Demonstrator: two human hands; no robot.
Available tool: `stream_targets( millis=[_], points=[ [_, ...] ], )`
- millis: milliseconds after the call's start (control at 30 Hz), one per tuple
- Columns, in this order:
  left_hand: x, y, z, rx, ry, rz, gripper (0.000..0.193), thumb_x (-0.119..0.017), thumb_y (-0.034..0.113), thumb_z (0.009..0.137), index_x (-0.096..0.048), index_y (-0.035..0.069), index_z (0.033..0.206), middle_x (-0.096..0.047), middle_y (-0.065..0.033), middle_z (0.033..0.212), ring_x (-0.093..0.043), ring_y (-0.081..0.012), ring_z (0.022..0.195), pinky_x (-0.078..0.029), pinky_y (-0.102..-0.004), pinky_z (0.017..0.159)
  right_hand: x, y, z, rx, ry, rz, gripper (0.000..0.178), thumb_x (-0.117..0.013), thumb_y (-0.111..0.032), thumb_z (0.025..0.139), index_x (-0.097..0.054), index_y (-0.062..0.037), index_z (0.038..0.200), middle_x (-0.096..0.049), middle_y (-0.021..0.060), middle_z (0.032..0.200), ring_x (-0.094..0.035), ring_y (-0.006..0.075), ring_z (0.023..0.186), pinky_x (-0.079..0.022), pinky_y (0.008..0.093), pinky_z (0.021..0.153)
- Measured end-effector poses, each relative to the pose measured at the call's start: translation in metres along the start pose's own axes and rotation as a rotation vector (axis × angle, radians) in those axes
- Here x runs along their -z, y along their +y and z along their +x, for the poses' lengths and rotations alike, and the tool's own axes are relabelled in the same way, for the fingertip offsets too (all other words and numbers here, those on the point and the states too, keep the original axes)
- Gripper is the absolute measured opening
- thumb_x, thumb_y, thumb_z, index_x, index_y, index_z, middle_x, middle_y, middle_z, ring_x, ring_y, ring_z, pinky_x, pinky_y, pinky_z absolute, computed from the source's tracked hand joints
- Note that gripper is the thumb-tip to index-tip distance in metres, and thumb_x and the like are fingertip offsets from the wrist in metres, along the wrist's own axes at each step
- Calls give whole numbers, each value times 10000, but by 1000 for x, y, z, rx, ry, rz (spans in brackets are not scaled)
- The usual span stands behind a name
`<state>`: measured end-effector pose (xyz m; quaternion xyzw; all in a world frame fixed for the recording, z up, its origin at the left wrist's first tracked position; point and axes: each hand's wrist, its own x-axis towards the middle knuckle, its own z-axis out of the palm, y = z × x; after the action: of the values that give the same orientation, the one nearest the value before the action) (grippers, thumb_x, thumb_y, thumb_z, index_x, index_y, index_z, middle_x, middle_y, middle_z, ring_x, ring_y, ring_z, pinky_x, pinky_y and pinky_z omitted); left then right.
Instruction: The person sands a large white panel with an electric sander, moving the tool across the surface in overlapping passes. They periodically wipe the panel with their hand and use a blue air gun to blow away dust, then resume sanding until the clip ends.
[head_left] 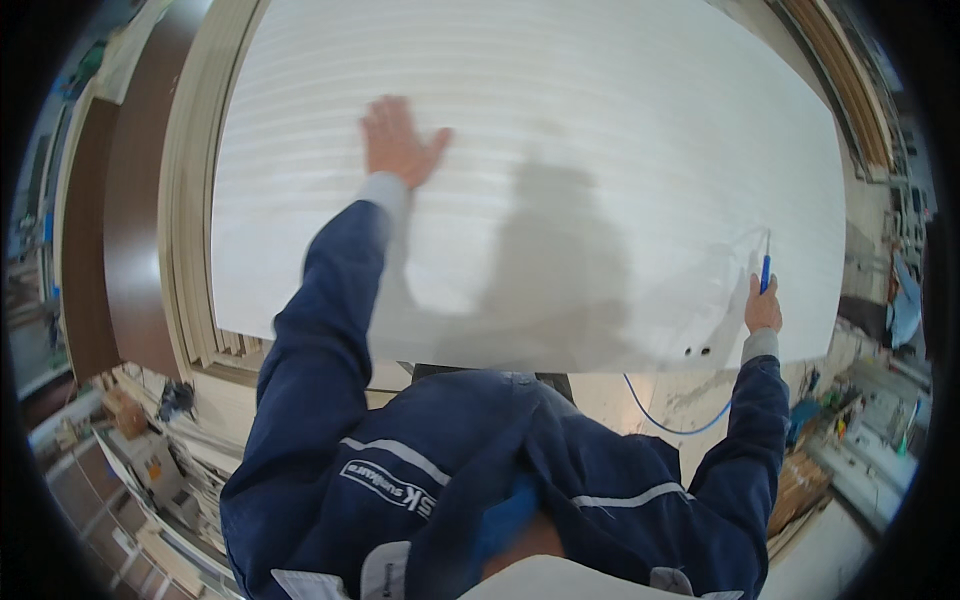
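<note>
A large white panel [480, 90] lies in front of me and fills most of the head view. Over its left part, my left hand [398, 142] is spread with the fingers apart, slightly blurred, holding nothing; it looks flat against the surface. Near the right side of the panel, my right hand [763, 308] is closed around a blue-handled tool with a thin metal shaft [766, 275], much like a screwdriver. Its tip points away from me over the white surface. Two small dark holes [697, 351] show near the panel's front edge, left of my right wrist.
Dark brown boards [135, 230] and pale wooden frames [185, 200] stand along the left side. A blue hose [680, 431] curves below the panel's front edge. Another person [905, 305] is at the far right, beyond a cluttered bench [870, 440].
</note>
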<state>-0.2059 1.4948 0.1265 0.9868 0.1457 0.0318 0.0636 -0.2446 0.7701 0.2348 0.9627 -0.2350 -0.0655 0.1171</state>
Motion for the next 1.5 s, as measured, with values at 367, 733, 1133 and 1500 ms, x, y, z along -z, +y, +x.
stream_targets(
  millis=[367,733,1133,1500],
  points=[
    [10,222,-8,-387,-103,-134,979,-482,736,974,-280,65,1658,-210,-190,1742,-138,-373,1623,-76,-517,1323,-40,-30,94,185,318,81,700,-482,-590,1062,-372,-191,1627,-620,244,1324,-587,416,1268,-483,524,1040],
    [10,20,-76,227,73,-46,881,-458,704,1003,-329,123,1652,-252,-176,1735,-164,-363,1618,-97,-506,1317,-22,-32,-184,809,-137,843,330,-679,-157,1019,-671,-4,1311,-711,129,1076,-673,214,872,-559,332,773],
    [40,-143,-324,421,39,-76,893,-461,678,1018,-317,53,1638,-233,-271,1711,-173,-413,1606,-112,-552,1308,-86,-105,-406,1101,-941,320,387,-653,-311,1020,-676,-43,1298,-745,176,1051,-728,349,944,-566,427,853],
    [-212,-63,-730,1138,-515,-814,986,-490,753,986,-377,-23,1584,-460,-260,1593,-424,-382,1500,-352,-464,1226,-357,-227,-396,1049,-891,-112,539,-713,-445,949,-682,-8,1262,-748,192,1065,-723,342,988,-554,420,890]
  ],
)
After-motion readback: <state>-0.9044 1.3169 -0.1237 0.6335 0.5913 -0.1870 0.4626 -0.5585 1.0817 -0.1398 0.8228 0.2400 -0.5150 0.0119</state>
